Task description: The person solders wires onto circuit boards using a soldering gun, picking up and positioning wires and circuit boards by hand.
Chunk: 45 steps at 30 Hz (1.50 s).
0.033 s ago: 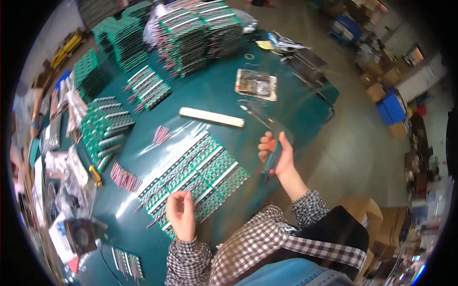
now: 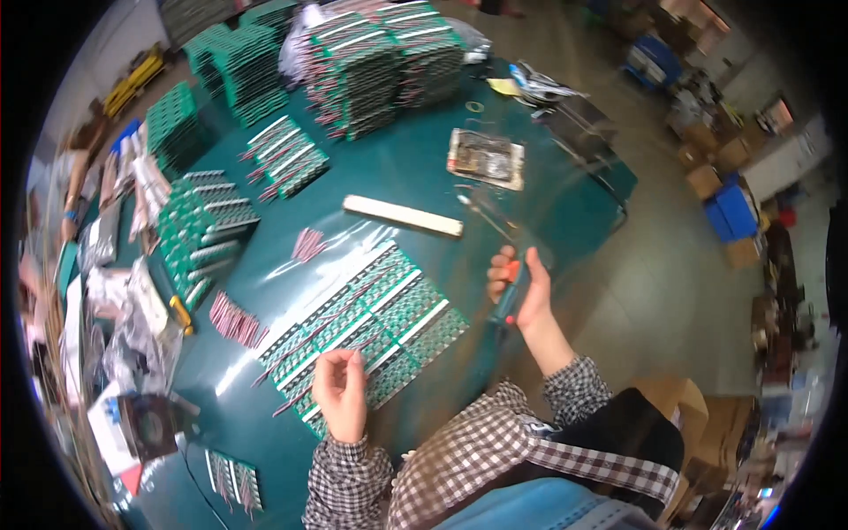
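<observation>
A panel of green circuit boards (image 2: 415, 305) with white and black strips lies on the table, and red and black wires (image 2: 305, 353) run across it. Over its near edge is my left hand (image 2: 342, 393), closed with thumb and forefinger pinched. What they hold, if anything, is too small to make out. To the right of the panel, my right hand (image 2: 533, 296) is wrapped round the teal handle of a soldering iron (image 2: 507, 303) with orange-red parts. Its front end is blurred. A bundle of short wires (image 2: 237, 320) rests left of the panel, with a smaller wire bundle (image 2: 308, 245) beyond it.
A white bar (image 2: 403, 216) lies beyond the panel, near a stained tray (image 2: 486, 159). Tall stacks of wired boards (image 2: 353, 79) stand at the back; more green boards (image 2: 199, 225) are at left. A small fan-like device (image 2: 148, 426) and plastic bags (image 2: 132, 340) line the left edge.
The table and the things on it appear shifted slightly rightward in the view. Both hands keep nearly the same pose, the left still pinched and the right still round the iron.
</observation>
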Each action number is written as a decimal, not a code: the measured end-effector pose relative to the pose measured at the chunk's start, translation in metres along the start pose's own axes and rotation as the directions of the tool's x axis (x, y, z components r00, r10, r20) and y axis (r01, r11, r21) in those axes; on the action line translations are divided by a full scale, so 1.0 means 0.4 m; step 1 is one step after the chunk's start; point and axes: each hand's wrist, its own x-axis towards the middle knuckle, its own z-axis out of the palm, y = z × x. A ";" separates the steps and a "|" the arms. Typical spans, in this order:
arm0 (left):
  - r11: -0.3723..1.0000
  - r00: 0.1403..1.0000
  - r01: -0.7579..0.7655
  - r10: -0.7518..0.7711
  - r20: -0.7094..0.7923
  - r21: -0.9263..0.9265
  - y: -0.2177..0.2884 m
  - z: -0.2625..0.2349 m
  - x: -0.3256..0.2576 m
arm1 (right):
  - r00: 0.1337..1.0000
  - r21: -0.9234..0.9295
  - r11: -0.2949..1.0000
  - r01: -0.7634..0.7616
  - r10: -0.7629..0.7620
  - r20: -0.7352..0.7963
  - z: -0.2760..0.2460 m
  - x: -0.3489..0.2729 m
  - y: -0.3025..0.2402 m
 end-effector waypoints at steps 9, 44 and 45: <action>1.000 1.000 -0.003 0.003 0.025 -0.014 -0.016 -0.010 0.004 | 0.999 -0.053 0.998 0.029 -0.027 0.027 0.009 -0.027 -0.006; 0.981 0.987 -0.125 0.138 0.081 -0.147 0.087 0.014 -0.056 | 0.974 -0.696 0.681 0.226 -0.139 0.180 0.207 -0.168 0.107; 0.966 0.993 -0.051 0.076 0.087 -0.255 0.095 0.023 -0.060 | 0.968 -0.734 0.632 0.249 -0.134 0.213 0.204 -0.168 0.119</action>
